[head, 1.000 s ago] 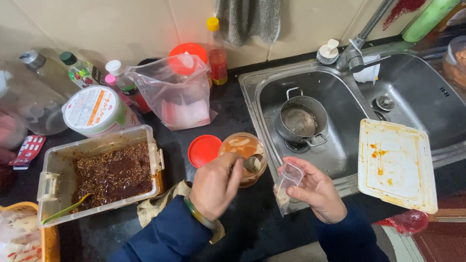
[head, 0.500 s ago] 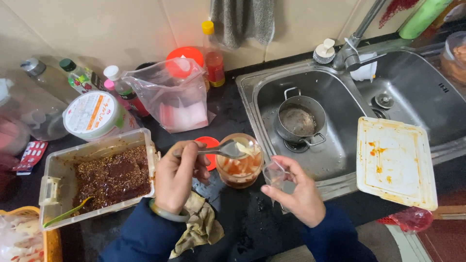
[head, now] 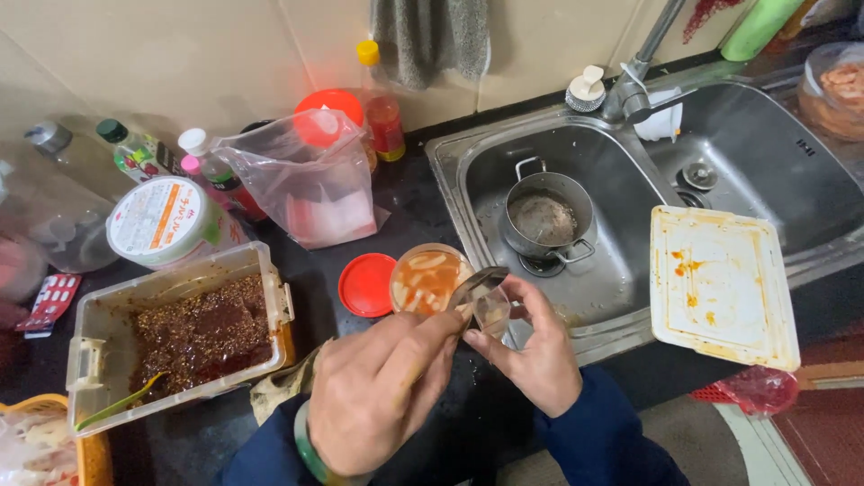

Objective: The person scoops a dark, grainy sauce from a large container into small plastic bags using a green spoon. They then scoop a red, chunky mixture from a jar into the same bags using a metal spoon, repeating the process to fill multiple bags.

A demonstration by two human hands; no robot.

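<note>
Clear small plastic cup (head: 489, 304) is pinched in the right hand (head: 538, 355), tipped beside the round orange-sauced jar (head: 428, 281). Left hand (head: 373, 396) grasps a spoon handle, scraping; best keep the rims touching.

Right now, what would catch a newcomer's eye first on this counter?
Front and centre, the left hand and right hand meet over a small clear cup, just beside an open jar of orange-red sauce. At left sits a clear tub of dark chili paste; in the sink stands a small steel pot.
</note>
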